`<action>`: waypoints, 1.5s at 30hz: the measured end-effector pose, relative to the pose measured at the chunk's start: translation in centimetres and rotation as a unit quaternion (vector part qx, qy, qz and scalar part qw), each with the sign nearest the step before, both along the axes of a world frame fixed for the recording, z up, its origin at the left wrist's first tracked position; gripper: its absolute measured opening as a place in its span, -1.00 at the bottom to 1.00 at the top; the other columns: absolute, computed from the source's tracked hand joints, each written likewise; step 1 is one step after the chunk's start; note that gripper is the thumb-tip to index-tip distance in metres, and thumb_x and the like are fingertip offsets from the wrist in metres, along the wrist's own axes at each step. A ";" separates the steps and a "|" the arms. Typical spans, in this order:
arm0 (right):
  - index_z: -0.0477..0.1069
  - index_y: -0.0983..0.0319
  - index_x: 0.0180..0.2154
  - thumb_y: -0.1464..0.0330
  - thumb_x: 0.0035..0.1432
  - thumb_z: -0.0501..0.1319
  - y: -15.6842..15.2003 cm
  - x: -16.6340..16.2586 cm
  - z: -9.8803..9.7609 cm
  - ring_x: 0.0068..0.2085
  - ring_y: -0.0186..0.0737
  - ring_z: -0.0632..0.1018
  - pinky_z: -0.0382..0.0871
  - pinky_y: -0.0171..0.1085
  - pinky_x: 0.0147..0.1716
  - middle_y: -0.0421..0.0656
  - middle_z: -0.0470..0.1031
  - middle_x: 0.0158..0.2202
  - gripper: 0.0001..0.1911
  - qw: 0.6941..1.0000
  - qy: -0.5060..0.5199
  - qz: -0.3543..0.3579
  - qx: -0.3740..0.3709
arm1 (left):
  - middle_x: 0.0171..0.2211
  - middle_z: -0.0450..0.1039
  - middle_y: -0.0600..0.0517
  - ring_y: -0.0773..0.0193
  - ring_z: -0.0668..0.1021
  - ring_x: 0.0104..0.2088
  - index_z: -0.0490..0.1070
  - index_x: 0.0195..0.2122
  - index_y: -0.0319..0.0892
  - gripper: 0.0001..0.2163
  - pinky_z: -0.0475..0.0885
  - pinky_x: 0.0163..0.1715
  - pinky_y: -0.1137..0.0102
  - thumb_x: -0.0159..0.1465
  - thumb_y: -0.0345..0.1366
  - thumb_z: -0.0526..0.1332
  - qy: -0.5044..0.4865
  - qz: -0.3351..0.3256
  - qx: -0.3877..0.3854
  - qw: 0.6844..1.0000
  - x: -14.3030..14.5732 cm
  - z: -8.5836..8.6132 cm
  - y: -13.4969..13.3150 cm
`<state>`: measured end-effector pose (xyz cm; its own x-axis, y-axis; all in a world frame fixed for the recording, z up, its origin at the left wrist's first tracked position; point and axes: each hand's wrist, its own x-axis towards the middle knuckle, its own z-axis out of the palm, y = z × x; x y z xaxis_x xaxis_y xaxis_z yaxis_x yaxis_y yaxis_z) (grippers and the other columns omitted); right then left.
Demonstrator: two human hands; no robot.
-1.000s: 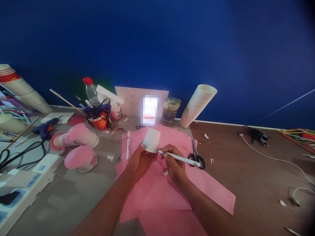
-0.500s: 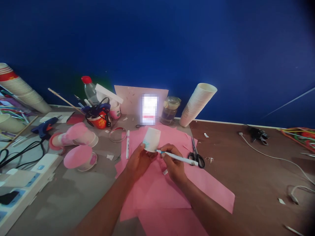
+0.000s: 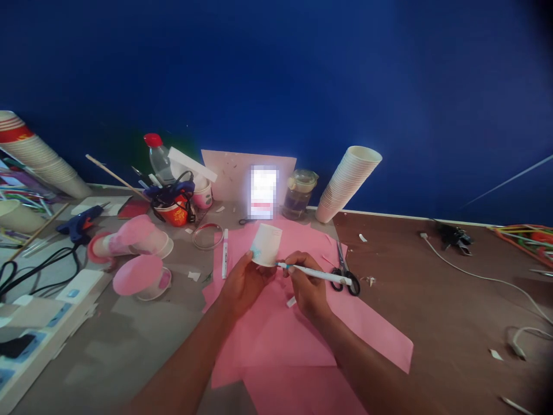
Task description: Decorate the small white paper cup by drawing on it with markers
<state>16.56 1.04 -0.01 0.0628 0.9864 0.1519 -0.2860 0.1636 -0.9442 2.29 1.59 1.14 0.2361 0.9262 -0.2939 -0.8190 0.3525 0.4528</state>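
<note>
Your left hand (image 3: pixel 242 285) is closed on the small white paper cup (image 3: pixel 268 245), thumb and fingers pinching its near end. It hangs tilted in the air over the pink paper sheets (image 3: pixel 276 340), clear of the table. I judge that pinch to be the weak point. The wall is thin, so too hard a squeeze may dent it, and too light a one may let the cup turn under pressure.

The slim white pen with the blue-green tip (image 3: pixel 319 275) touches the cup's lower edge, and on a curved wall the tip could skid and leave a stray line. Your right hand (image 3: pixel 306 288) is wrapped around the pen near its front, fingers shut on the barrel. The pen's tail reaches out over the black-handled scissors (image 3: pixel 345 278) (whether it clears them I cannot tell), and a wide swing might catch them.

The cup is plain white and tapered, with a pale blue-green patch on its left side close to your thumb. Fresh colour there could smear.
</note>
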 end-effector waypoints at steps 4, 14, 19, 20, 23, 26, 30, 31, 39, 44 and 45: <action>0.42 0.18 -0.42 0.37 0.05 0.23 -0.1 -0.1 0.8 -0.45 -0.32 0.39 0.26 -0.34 -0.50 -0.24 0.37 -0.45 -0.97 1.000 -0.029 0.008 0.004 | -0.34 0.55 -0.04 0.28 0.54 -0.36 0.49 -0.21 -0.25 -0.80 0.49 -0.22 0.31 0.24 -0.22 0.25 0.000 -0.009 0.000 1.000 -0.1 -0.1 0.0; 0.42 0.19 -0.42 0.41 0.03 0.20 -0.3 -0.1 2.2 -0.45 -0.32 0.41 0.30 -0.33 -0.48 -0.22 0.41 -0.45 -0.97 0.992 -0.117 0.010 0.056 | -0.34 0.57 -0.04 0.28 0.56 -0.37 0.49 -0.21 -0.23 -0.78 0.49 -0.27 0.33 0.25 -0.17 0.23 0.021 -0.014 0.004 1.000 0.0 -0.1 0.1; 0.39 0.18 -0.40 0.41 0.05 0.19 -0.3 -0.2 1.7 -0.44 -0.31 0.40 0.30 -0.32 -0.46 -0.24 0.38 -0.46 -0.98 0.991 -0.122 -0.031 0.045 | -0.25 0.59 -0.08 0.20 0.60 -0.27 0.48 -0.16 -0.23 -0.74 0.49 -0.19 0.28 0.25 -0.15 0.23 0.034 -0.029 0.000 0.999 0.0 0.0 0.1; 0.39 0.18 -0.40 0.41 0.06 0.19 -0.3 -0.2 1.5 -0.44 -0.31 0.40 0.29 -0.33 -0.47 -0.25 0.36 -0.48 -0.98 0.993 -0.107 -0.041 0.039 | -0.23 0.59 -0.08 0.18 0.60 -0.24 0.48 -0.15 -0.22 -0.73 0.48 -0.19 0.28 0.25 -0.14 0.23 0.033 -0.032 0.001 0.999 -0.1 0.0 0.1; 0.38 0.18 -0.40 0.40 0.07 0.18 -0.3 -0.2 1.2 -0.46 -0.32 0.38 0.26 -0.33 -0.48 -0.28 0.32 -0.52 -0.97 0.997 -0.062 -0.042 0.028 | -0.23 0.59 -0.08 0.17 0.61 -0.22 0.48 -0.14 -0.22 -0.73 0.48 -0.17 0.27 0.26 -0.13 0.22 0.026 -0.034 -0.001 0.999 -0.1 -0.1 0.1; 0.38 0.18 -0.42 0.39 0.06 0.18 -0.4 -0.3 1.2 -0.48 -0.32 0.37 0.24 -0.33 -0.51 -0.27 0.33 -0.52 -0.97 0.998 -0.057 -0.030 0.024 | -0.26 0.59 -0.07 0.21 0.61 -0.28 0.48 -0.16 -0.22 -0.73 0.49 -0.19 0.28 0.27 -0.13 0.21 0.023 -0.026 -0.002 0.999 -0.1 -0.2 0.1; 0.39 0.18 -0.41 0.37 0.08 0.19 -0.5 -0.3 1.4 -0.48 -0.32 0.38 0.25 -0.33 -0.52 -0.26 0.36 -0.51 -0.96 0.997 -0.065 -0.039 0.034 | -0.25 0.59 -0.07 0.19 0.60 -0.26 0.48 -0.16 -0.22 -0.72 0.49 -0.19 0.27 0.29 -0.12 0.18 0.026 -0.026 -0.004 0.999 -0.1 -0.2 0.1; 0.40 0.18 -0.40 0.37 0.08 0.20 -0.5 -0.3 1.4 -0.48 -0.31 0.39 0.26 -0.33 -0.51 -0.26 0.36 -0.51 -0.96 0.996 -0.068 -0.043 0.038 | -0.25 0.59 -0.08 0.18 0.60 -0.25 0.48 -0.16 -0.22 -0.72 0.49 -0.18 0.27 0.29 -0.12 0.17 0.028 -0.027 -0.004 0.999 -0.1 -0.2 0.1; 0.40 0.17 -0.11 0.25 0.28 0.10 -0.8 -0.5 0.8 -0.40 -0.25 0.51 0.44 -0.18 -0.29 -0.23 0.45 -0.46 -0.78 0.989 -0.083 -0.072 0.098 | -0.16 0.57 -0.19 0.08 0.59 -0.13 0.47 -0.06 -0.29 -0.61 0.44 -0.08 0.22 0.30 -0.06 0.14 0.028 -0.065 0.023 0.997 0.0 -0.5 0.0; 0.36 0.15 0.01 0.30 0.31 0.07 -0.9 -0.5 -0.3 -0.32 -0.21 0.54 0.44 -0.17 -0.23 -0.23 0.44 -0.47 -0.73 0.964 -0.197 -0.124 0.131 | -0.14 0.57 -0.20 0.08 0.59 -0.14 0.46 -0.04 -0.28 -0.59 0.44 -0.06 0.18 0.32 -0.04 0.11 0.025 -0.062 0.009 0.998 0.0 -0.4 -0.1; 0.36 0.14 0.01 0.31 0.31 0.07 -0.9 -0.5 -0.3 -0.29 -0.21 0.55 0.45 -0.18 -0.24 -0.20 0.47 -0.41 -0.74 0.957 -0.218 -0.128 0.144 | -0.15 0.57 -0.20 0.08 0.59 -0.14 0.46 -0.03 -0.27 -0.59 0.43 -0.06 0.18 0.32 -0.04 0.11 0.021 -0.066 0.012 0.998 0.0 -0.4 -0.1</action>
